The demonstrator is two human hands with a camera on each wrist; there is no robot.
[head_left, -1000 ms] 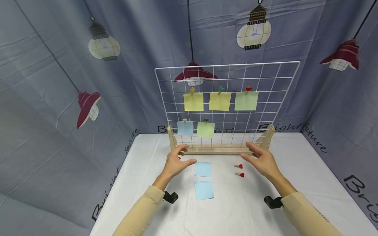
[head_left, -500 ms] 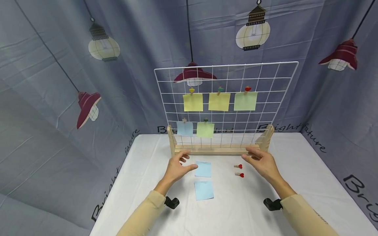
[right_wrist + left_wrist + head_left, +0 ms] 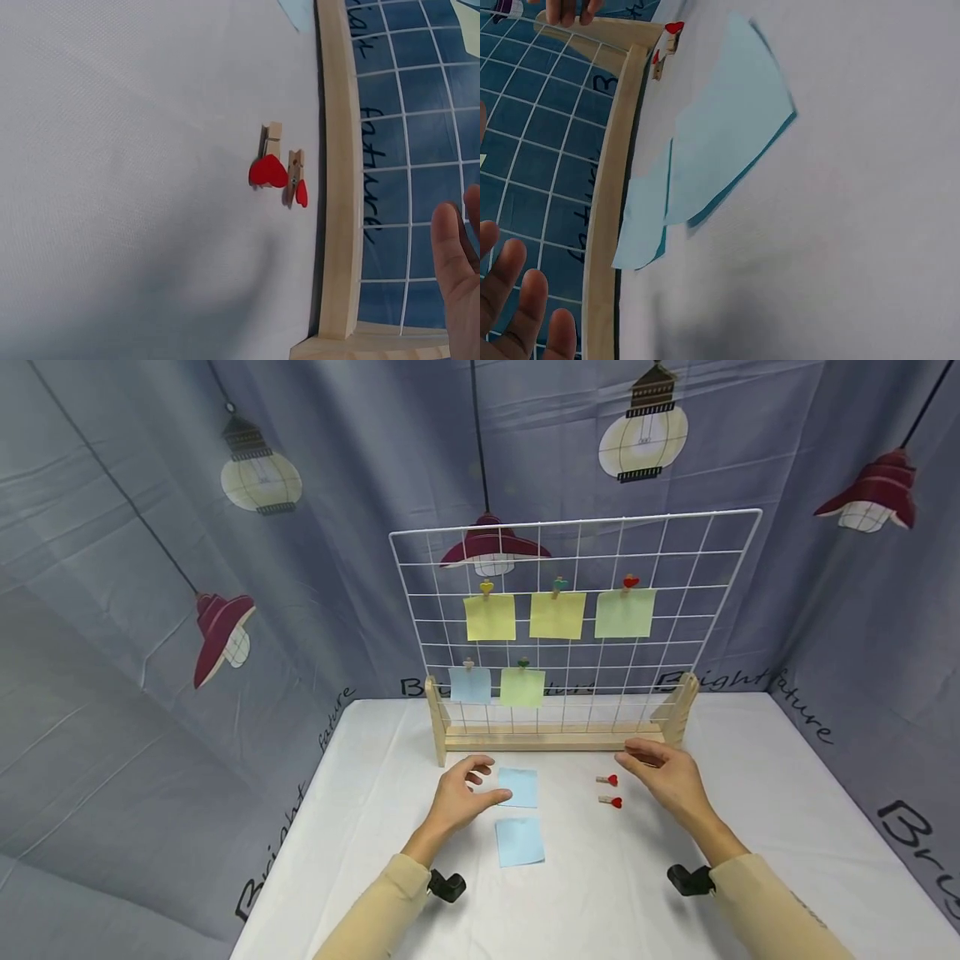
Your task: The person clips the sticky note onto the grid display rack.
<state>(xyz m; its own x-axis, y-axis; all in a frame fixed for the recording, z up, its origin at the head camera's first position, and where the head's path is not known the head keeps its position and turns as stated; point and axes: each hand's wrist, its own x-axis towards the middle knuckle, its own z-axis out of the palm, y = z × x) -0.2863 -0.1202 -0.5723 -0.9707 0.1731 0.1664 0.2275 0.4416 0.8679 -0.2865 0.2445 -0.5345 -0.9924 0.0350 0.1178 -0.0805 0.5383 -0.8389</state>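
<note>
My left hand (image 3: 459,795) hovers beside the far blue sticky note (image 3: 518,787), thumb and fingers spread apart with nothing between them. Nearer to me lies a second blue sticky note (image 3: 520,842), large in the left wrist view, where its edge (image 3: 727,127) lifts off the cloth. On the right, my right hand (image 3: 667,774) hangs over the table with loosely bent fingers and holds nothing. Just left of it lie two small wooden clothespins with red hearts, the far clothespin (image 3: 607,780) and the near clothespin (image 3: 611,801); both show in the right wrist view.
A white wire grid (image 3: 577,539) stands in a wooden base (image 3: 555,741) at the back. Clothespins hold several notes on it: yellow (image 3: 491,617) and green ones above, a blue note (image 3: 470,686) and a green note (image 3: 522,687) below. A patterned curtain (image 3: 337,568) surrounds the white table (image 3: 600,893).
My left hand has come down and toward me, slightly right, to the far blue note. The right hand has dropped a little. The notes and clothespins stay in place.
</note>
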